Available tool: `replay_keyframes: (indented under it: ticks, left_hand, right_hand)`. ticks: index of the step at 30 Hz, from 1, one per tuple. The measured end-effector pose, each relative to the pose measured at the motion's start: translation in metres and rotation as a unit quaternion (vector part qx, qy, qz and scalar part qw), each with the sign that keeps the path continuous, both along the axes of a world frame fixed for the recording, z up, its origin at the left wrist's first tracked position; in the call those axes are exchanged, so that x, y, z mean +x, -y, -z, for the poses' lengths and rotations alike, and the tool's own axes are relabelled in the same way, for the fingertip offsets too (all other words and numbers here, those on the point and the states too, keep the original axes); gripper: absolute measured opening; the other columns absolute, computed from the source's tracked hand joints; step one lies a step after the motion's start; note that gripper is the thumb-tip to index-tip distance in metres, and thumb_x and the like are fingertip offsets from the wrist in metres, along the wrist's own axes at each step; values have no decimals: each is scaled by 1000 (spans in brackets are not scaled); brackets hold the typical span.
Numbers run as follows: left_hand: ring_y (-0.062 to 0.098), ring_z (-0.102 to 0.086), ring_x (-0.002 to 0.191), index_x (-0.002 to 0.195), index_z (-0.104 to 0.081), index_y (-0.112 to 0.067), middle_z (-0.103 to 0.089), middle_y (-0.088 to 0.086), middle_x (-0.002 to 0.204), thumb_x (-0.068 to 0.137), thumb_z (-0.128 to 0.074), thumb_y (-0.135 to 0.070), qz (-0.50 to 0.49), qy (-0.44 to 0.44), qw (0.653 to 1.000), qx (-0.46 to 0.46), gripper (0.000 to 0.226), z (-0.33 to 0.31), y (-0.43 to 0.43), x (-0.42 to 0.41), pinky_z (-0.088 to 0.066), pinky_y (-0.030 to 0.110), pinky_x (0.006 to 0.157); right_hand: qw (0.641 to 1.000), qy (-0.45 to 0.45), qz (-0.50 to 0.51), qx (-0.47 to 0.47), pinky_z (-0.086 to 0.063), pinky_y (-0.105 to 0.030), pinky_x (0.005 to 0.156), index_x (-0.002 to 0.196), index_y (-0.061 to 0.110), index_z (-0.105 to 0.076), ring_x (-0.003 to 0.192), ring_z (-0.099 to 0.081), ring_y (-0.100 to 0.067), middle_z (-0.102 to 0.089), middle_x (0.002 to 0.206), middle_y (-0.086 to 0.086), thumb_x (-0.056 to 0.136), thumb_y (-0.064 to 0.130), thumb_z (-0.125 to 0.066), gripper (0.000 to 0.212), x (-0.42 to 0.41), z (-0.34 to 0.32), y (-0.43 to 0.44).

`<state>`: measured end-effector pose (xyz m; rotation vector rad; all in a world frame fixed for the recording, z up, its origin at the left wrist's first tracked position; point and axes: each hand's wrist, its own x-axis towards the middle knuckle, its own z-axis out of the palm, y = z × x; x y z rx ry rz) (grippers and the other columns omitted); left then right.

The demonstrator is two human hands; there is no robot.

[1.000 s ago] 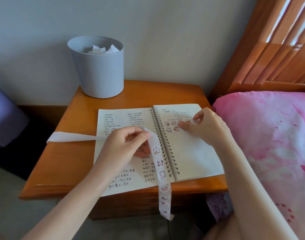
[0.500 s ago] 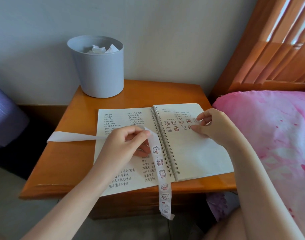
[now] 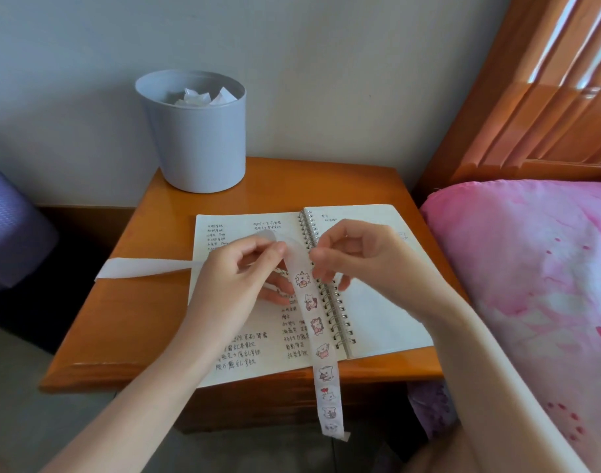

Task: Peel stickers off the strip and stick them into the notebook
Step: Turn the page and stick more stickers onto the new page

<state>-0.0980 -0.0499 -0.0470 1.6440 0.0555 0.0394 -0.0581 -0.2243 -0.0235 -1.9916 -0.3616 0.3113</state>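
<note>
While the left hand (image 3: 237, 278) pinches the strip (image 3: 321, 349) at its bend, the right hand (image 3: 364, 257) sits at the top sticker (image 3: 302, 279): peeling step.

Strip runs from the left of frame across the table (image 3: 138, 319), loops through the left fingers at centre and hangs past the front edge to lower centre, with a column of stickers on it. Both hands are close together over the spiral of the open notebook (image 3: 377, 312). Right fingers are curled, thumb and forefinger at the strip's right edge; whether they already grip the sticker's corner cannot be told. Next move probably calls for lifting that corner cleanly while the left hand keeps the backing taut, then pressing the sticker onto the bare right page.
</note>
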Motion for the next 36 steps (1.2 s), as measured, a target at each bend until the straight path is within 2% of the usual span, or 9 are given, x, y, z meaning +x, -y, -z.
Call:
replay_keyframes:
  ticks: [4, 8, 12, 16, 24, 28, 31, 33, 36]
  left_hand:
    - [15, -71, 64, 95, -70, -8, -73, 9, 80, 92, -56, -20, -20, 29, 999, 14, 18, -1, -1, -1, -54, 15, 53]
    - [17, -70, 63, 94, -69, -5, -72, 13, 84, 94, -54, -24, -13, 7, 1000, -17, 24, -1, 0, 1, -59, 24, 57]
    - [16, -71, 66, 94, -71, -5, -74, 11, 82, 93, -54, -27, 31, -21, 999, -22, 27, 0, 1, 1, -60, 25, 61]
    - [16, -72, 72, 93, -72, -7, -75, 10, 82, 90, -61, -18, 47, -12, 999, 2, 16, 2, 1, 1, -59, 21, 63]
    - [17, -73, 73, 91, -73, -8, -75, 7, 83, 89, -62, -16, 45, -13, 999, 17, 14, 4, 1, 2, -61, 27, 67]
    - [18, -73, 73, 91, -73, -9, -75, 8, 81, 89, -62, -16, 45, -22, 999, 14, 13, 4, 2, 2, -61, 28, 66]
    - [15, -72, 69, 91, -73, -8, -75, 7, 77, 89, -62, -15, 42, -31, 999, -3, 13, 4, 4, 0, -59, 22, 61]
    - [14, -72, 67, 91, -72, -7, -75, 7, 76, 89, -62, -15, 39, -36, 999, -10, 13, 3, 4, 0, -57, 18, 58]
    - [17, -72, 69, 91, -72, -4, -75, 9, 79, 89, -62, -16, 37, -42, 998, -20, 15, 3, 4, 1, -58, 20, 58]
  right_hand:
    - [998, -43, -20, 44, -54, -23, 64, 91, 8, -65, 79, -70, -24, -73, 89, -12, 78, 15, -73, 16, -7, 0, -5]
    - [998, -35, -1, 44, -56, -25, 63, 88, 9, -68, 76, -70, -21, -74, 88, -11, 79, 9, -72, 10, -6, -1, -5]
    - [999, -21, 22, 38, -57, -28, 65, 86, 11, -70, 78, -71, -23, -75, 85, -6, 79, 10, -73, 8, -6, 0, -5]
    - [999, -15, 23, 27, -57, -24, 63, 85, 12, -70, 75, -71, -19, -75, 82, -5, 78, 10, -73, 8, -5, 1, -4]
    - [1000, 2, 24, -6, -49, -14, 54, 83, 13, -72, 68, -66, -6, -74, 80, -1, 78, 13, -74, 6, -6, 1, -4]
    - [998, 31, 27, -53, -48, -15, 66, 78, 25, -71, 73, -61, 1, -71, 80, 14, 78, 24, -74, 3, -7, 2, -3]
    - [996, 39, 21, -71, -48, -17, 72, 76, 31, -67, 70, -58, 5, -64, 73, 28, 81, 28, -71, 7, -7, 0, -1]
    - [996, 42, 19, -74, -51, -20, 74, 76, 32, -66, 74, -60, 1, -64, 75, 26, 82, 30, -69, 7, -7, -1, 0]
    - [997, 44, 17, -55, -53, -23, 72, 79, 26, -66, 77, -61, -2, -67, 81, 19, 84, 28, -67, 5, -5, -4, 1]
